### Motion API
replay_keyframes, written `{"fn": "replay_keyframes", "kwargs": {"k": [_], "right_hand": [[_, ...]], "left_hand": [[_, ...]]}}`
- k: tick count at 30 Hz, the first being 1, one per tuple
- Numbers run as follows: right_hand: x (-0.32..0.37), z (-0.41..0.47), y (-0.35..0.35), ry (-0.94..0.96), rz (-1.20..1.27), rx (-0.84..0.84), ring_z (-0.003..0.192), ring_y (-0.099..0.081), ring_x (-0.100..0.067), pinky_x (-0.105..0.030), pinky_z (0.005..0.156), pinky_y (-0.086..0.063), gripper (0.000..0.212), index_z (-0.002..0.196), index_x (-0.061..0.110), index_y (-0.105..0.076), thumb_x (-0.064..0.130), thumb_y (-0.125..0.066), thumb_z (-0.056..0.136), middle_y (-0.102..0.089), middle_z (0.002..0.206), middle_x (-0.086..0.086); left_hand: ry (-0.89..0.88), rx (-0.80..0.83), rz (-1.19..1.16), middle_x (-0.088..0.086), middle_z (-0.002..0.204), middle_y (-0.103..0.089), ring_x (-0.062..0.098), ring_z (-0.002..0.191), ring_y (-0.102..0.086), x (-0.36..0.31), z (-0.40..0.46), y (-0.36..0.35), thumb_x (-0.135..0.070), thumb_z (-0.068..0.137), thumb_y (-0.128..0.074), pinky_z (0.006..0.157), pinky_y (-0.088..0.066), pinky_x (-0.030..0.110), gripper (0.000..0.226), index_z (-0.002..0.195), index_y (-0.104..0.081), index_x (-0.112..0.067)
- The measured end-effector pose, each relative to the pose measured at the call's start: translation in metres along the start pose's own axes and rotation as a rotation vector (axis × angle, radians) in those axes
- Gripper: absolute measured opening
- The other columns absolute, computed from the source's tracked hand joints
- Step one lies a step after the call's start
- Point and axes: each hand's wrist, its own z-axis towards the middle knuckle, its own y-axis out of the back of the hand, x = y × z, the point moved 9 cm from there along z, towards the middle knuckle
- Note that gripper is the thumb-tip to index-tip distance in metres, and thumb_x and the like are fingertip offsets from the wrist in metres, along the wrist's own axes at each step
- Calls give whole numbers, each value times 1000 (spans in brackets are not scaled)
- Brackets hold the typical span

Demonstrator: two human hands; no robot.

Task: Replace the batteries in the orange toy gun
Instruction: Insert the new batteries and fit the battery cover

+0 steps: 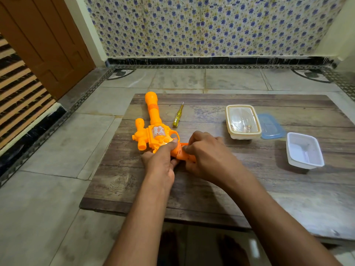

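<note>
We hold the orange toy gun (153,129) flat on the wooden board (192,189), barrel pointing away. Our left hand (160,162) grips the body near the trigger; our right hand (206,153) curls around the handle, fingers pinching it. A screwdriver (178,116) lies just beside the barrel.

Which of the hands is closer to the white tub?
The right hand. It grips the toy gun's handle, left of the white tub. The left hand is farther left.
</note>
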Motion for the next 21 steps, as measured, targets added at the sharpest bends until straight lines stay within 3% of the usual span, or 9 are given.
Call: {"fn": "replay_keyframes", "kwargs": {"k": [10,15,18,21], "right_hand": [[-9,3,-5,-7,63,-37,120,-47,-26,-42,91,-45,34,124,25,-71,43,-59,98,-51,126,-1],[-10,8,-10,-59,140,-90,135,-42,-27,-47,100,-47,26,114,18,-76,27,-67,92,-39,152,-3],[-11,13,-14,-56,161,-67,117,-58,-29,-42,93,-54,26,110,11,-76,18,-69,87,-53,139,-7],[-13,17,-15,-80,177,-88,102,-63,-30,-42,85,-56,22,103,10,-76,16,-69,84,-63,119,-7]], "left_hand": [[-13,11,-10,16,125,-68,33,102,-70,-3,-1,-1,9,76,-81,54,-62,39,67,136,-54,-7],[-10,21,11,17,123,-69,33,101,-71,-6,-4,-2,10,77,-79,55,-61,38,67,137,-53,-8],[-10,20,23,17,125,-68,35,105,-70,-6,-5,-2,10,78,-79,61,-61,42,66,137,-53,-7],[-9,19,31,16,124,-67,32,98,-69,-7,-8,-2,10,79,-78,64,-59,44,65,136,-53,-6]]}}
